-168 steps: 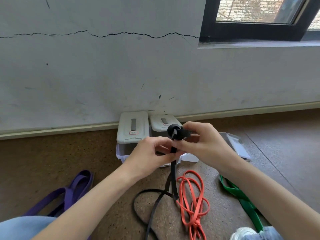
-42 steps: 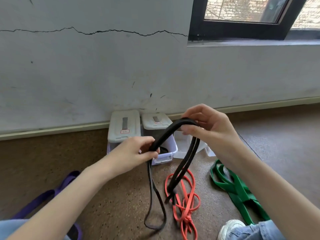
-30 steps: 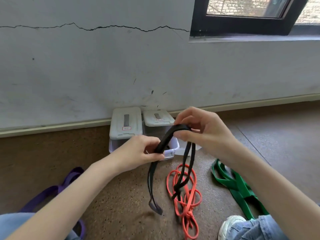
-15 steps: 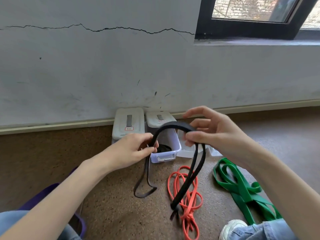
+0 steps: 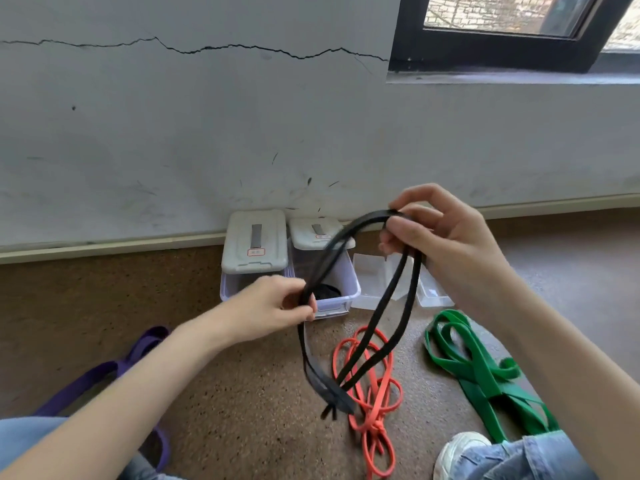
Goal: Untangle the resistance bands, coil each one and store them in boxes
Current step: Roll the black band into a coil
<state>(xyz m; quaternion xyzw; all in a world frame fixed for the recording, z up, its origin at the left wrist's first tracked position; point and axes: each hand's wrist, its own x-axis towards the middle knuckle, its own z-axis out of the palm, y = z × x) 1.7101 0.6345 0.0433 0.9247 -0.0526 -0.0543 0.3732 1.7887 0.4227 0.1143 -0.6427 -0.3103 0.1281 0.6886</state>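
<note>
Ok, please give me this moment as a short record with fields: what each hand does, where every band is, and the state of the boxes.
left hand: pinches the black band low, in front of the boxes
right hand: holds the top of the black band's loops, raised
black band: hangs in long loops between the hands, not coiled
orange band: on the floor, knotted
green band: on the floor, right side, tangled
purple band: on the floor, left side
left box: lid on
middle box: partly open, something dark inside

Cracked grey wall (image 5: 207,133), black-framed window (image 5: 502,46) upper right, speckled brown floor (image 5: 242,410).
</note>
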